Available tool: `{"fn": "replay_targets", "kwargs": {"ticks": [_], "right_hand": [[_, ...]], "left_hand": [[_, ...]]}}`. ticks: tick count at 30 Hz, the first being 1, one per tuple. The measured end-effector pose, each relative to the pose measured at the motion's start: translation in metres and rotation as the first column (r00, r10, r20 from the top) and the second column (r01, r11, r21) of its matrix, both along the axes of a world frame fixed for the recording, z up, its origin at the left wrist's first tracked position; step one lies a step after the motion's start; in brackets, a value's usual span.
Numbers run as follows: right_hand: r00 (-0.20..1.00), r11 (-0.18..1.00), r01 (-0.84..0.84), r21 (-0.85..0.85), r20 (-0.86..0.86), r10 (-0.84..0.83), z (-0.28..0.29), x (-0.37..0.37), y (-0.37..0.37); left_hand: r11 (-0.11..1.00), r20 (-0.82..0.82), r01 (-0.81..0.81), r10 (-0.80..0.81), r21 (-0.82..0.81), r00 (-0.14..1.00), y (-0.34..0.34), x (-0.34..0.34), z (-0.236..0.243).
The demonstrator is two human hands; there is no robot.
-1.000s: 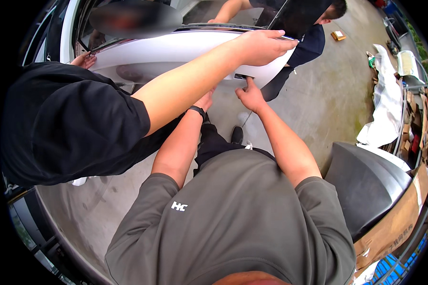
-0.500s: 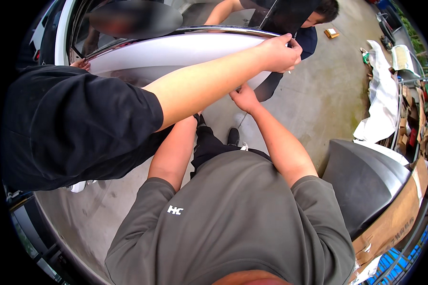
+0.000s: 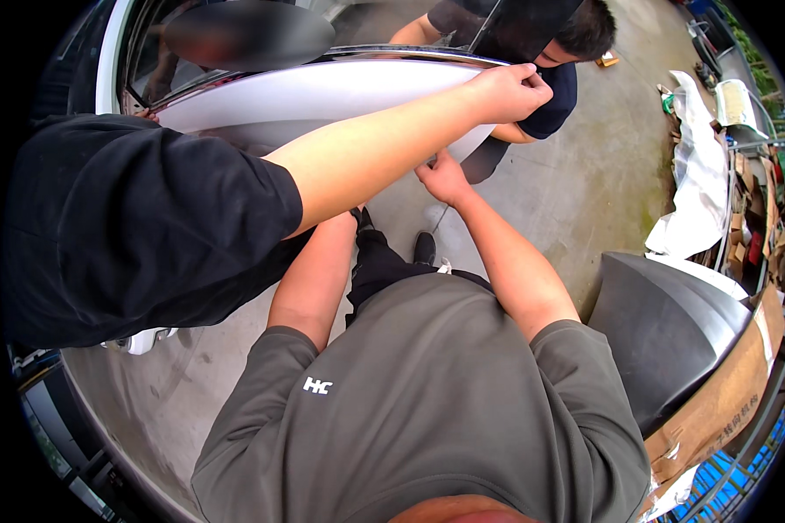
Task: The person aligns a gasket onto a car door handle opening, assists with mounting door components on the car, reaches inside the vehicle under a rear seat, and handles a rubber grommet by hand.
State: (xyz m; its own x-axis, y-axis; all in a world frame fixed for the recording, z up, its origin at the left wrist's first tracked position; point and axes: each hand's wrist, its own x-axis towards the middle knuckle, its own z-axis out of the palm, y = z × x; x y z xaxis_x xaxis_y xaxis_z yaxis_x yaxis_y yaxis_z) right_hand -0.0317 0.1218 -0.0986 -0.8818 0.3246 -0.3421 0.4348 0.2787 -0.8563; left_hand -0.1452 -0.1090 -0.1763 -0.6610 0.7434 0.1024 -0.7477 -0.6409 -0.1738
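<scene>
While the right hand (image 3: pixel 445 177) pinches the lower edge of the white car panel (image 3: pixel 323 96) and a co-worker's hand (image 3: pixel 510 91) grips its upper rim, the left hand is hidden behind the co-worker's arm, so the fitting looks unfinished.

— Where does the car door (image 3: pixel 323 91) sit from you?
— At twelve o'clock, ahead of your right hand (image 3: pixel 443 177), a co-worker's arm (image 3: pixel 384 152) crossing over from nine.
— And at three?
— A bumper (image 3: pixel 663 331) on cardboard (image 3: pixel 724 392); crumpled sheeting (image 3: pixel 693 174) lies at two.
</scene>
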Motion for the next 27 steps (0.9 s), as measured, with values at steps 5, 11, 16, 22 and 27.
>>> {"fn": "replay_targets", "kwargs": {"ticks": [5, 11, 16, 22, 27], "right_hand": [[0.999, 0.999, -0.032, 0.03, 0.017, 0.031, -0.026, 0.001, 0.007], [0.996, 0.998, -0.058, 0.006, 0.062, 0.058, -0.026, -0.001, 0.01], [0.999, 0.999, -0.032, -0.002, -0.025, 0.032, -0.017, 0.002, 0.003], [1.0, 1.0, -0.003, 0.006, 0.016, 0.003, -0.025, 0.0, 0.006], [0.992, 0.998, -0.062, 0.034, -0.107, 0.065, -0.021, 0.001, 0.006]], "left_hand": [[0.869, 0.492, 0.489, -0.46, 0.078, 0.739, 0.151, 0.011, 0.133], [0.568, 0.679, 0.554, -0.734, 0.608, 0.007, 0.292, 0.001, 0.209], [0.469, 0.515, 0.212, -0.787, 0.857, -0.34, 0.287, 0.001, 0.197], [0.594, 0.694, 0.525, -0.72, 0.609, 0.011, 0.286, 0.004, 0.207], [0.328, 0.306, 0.039, -0.825, 0.944, -0.475, 0.287, 0.006, 0.192]]}}
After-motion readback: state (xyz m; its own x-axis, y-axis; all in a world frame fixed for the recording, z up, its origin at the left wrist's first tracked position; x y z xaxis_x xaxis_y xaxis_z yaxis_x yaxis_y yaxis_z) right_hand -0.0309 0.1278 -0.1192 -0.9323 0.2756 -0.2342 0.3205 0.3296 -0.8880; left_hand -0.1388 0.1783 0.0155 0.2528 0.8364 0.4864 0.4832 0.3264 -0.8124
